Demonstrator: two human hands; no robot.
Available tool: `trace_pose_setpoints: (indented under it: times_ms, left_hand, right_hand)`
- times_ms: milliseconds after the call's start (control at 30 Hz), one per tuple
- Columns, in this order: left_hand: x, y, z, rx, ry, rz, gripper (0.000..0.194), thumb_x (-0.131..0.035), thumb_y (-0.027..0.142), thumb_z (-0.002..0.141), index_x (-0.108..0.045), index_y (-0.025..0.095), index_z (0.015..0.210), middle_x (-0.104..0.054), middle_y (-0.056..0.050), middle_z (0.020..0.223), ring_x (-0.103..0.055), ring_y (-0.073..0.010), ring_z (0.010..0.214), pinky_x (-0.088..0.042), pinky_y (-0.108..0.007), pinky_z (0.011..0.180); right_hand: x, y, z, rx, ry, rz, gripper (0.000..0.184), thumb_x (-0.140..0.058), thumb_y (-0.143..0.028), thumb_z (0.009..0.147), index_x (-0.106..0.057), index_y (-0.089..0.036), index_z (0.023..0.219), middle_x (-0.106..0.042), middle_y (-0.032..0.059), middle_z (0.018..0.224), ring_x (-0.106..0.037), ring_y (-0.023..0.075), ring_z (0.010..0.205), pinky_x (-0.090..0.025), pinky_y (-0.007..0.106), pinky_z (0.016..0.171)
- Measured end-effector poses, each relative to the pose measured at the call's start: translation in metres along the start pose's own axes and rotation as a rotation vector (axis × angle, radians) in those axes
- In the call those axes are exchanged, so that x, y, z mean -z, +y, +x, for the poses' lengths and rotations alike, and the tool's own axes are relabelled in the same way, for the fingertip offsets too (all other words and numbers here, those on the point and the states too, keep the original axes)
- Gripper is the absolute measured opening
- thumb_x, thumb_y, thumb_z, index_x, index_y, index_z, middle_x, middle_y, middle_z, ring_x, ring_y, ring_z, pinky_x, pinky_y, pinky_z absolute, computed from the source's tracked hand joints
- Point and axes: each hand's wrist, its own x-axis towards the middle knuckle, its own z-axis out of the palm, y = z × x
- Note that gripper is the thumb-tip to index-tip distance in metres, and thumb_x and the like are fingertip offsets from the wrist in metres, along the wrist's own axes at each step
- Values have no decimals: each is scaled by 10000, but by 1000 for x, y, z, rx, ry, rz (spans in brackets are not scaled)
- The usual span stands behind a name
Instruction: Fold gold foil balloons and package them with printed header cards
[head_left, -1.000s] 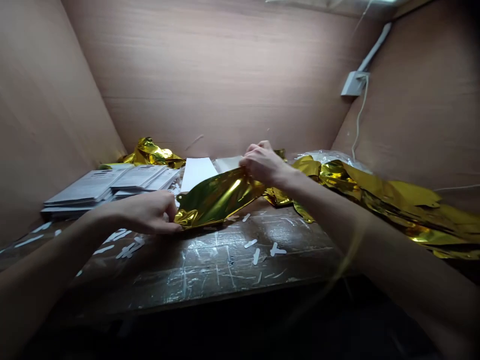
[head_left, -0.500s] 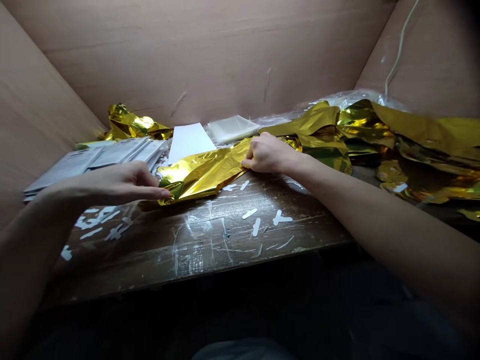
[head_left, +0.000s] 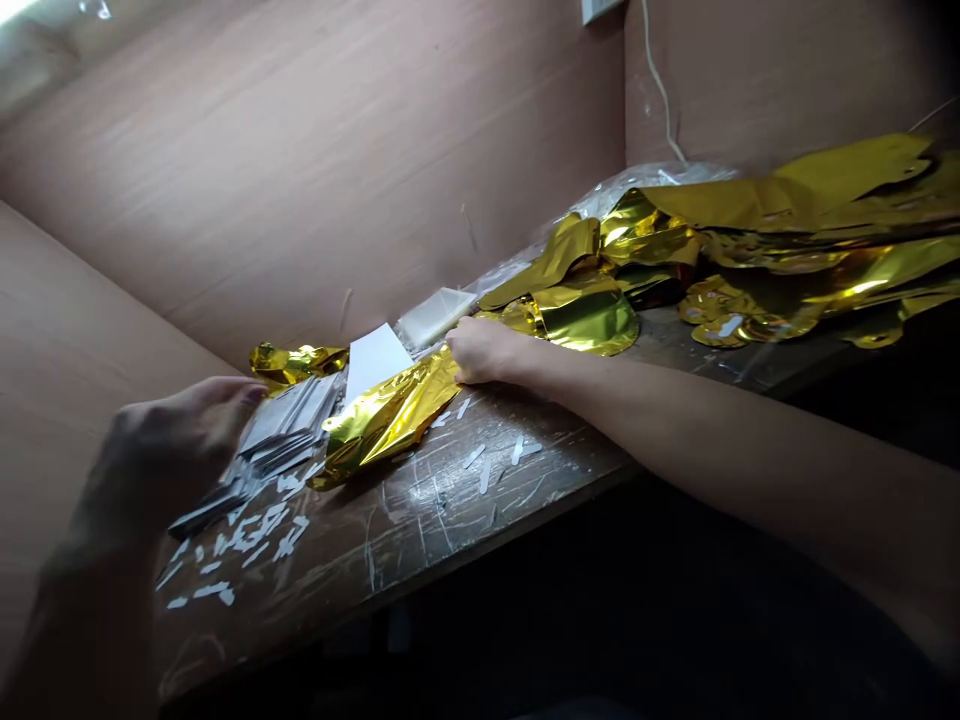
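My right hand (head_left: 487, 348) is closed on a shiny gold foil balloon (head_left: 390, 415), which lies flat and crumpled on the wooden table, its left end free. At the left, my left hand (head_left: 187, 430) hovers, blurred, in front of a stack of white printed packets (head_left: 292, 425). Its fingers look drawn together, and whatever might be between them cannot be made out. Between the stack and the balloon stands a white sheet (head_left: 377, 360). Behind my right hand lies a pile of clear plastic sleeves (head_left: 436, 314).
Several small white strips (head_left: 259, 530) are scattered over the scratched table (head_left: 405, 520). More gold foil (head_left: 795, 230) is heaped along the right, with clear plastic (head_left: 645, 178) behind it. Another crumpled gold foil piece (head_left: 289, 365) lies at the back left. Wooden panels (head_left: 300, 200) wall the table in.
My left hand has let go of the balloon's left end and moved up and left, towards the packets. My right hand keeps its grip. The view has tilted and turned.
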Motion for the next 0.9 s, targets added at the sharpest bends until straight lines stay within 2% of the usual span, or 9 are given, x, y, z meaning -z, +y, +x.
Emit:
trace_pose_setpoints:
  times_ms: [67,133,233,333,467,567,700,800,900]
  left_hand:
    - [-1,40,-14,-306,-28,-227,422,-567,549,968,-734,263,1230,-733,20,1292,-714,-236,1126,-546,-437,1043]
    - [-15,72,-25,-574,-132,-353,386,-549,442,1006,-723,217,1268,-715,-12,1323,-630,-251,1293,-473,-468,1157]
    - [-46,91,-32,-737,-242,-273,405,-475,352,1043,-653,213,1379,-641,-41,1419,-531,-281,1394,-345,-564,1236]
    - [-68,85,-35,-717,-292,-251,444,-420,361,1064,-604,196,1432,-585,-69,1477,-532,-267,1392,-361,-523,1235]
    - [-78,77,-42,-632,-350,-269,523,-346,423,1075,-535,177,1495,-553,-107,1502,-545,-258,1381,-424,-452,1201]
    - [-77,76,-48,-596,-418,-253,563,-283,437,1078,-486,177,1534,-521,-116,1526,-515,-258,1407,-392,-446,1218]
    - [-70,73,-51,-548,-535,-200,604,-268,469,1078,-400,168,1585,-368,-89,1622,-354,-250,1507,-281,-446,1264]
    - [-63,69,-52,-577,-590,-164,635,-259,479,1080,-280,162,1630,-244,-85,1671,-224,-268,1553,-223,-467,1272]
    - [-60,66,-55,-627,-583,-160,622,-247,476,1086,-177,223,1650,-119,-65,1701,-117,-303,1571,-206,-521,1263]
  right_hand:
    - [1,0,-1,-2,-7,0,409,-796,-281,801,-751,-92,1160,-706,203,1130,-658,300,1065,-547,349,869]
    - [1,-1,-2,-3,-9,-2,414,-797,-282,804,-750,-98,1172,-709,200,1138,-663,300,1069,-546,343,867]
    - [2,-1,-2,-5,-13,0,435,-802,-274,803,-744,-102,1198,-716,198,1133,-671,304,1074,-542,339,870]
    - [2,0,-1,-10,-19,14,445,-797,-263,806,-737,-105,1218,-716,199,1139,-672,311,1086,-540,342,877]
    - [2,1,1,-7,-20,22,471,-806,-265,799,-729,-117,1240,-703,199,1176,-669,315,1090,-545,346,878]
    - [1,2,3,-5,-25,14,487,-822,-270,789,-730,-112,1240,-716,193,1136,-669,322,1089,-549,350,876]
    - [-1,3,6,4,-40,3,485,-851,-245,755,-745,-108,1208,-735,181,1073,-670,324,1089,-548,345,882]
    - [-1,3,7,-14,-38,1,476,-862,-253,743,-754,-118,1186,-729,187,1097,-680,323,1066,-553,356,870]
    - [-1,3,7,-17,-52,-5,480,-859,-259,749,-750,-117,1194,-723,192,1118,-681,319,1059,-554,356,866]
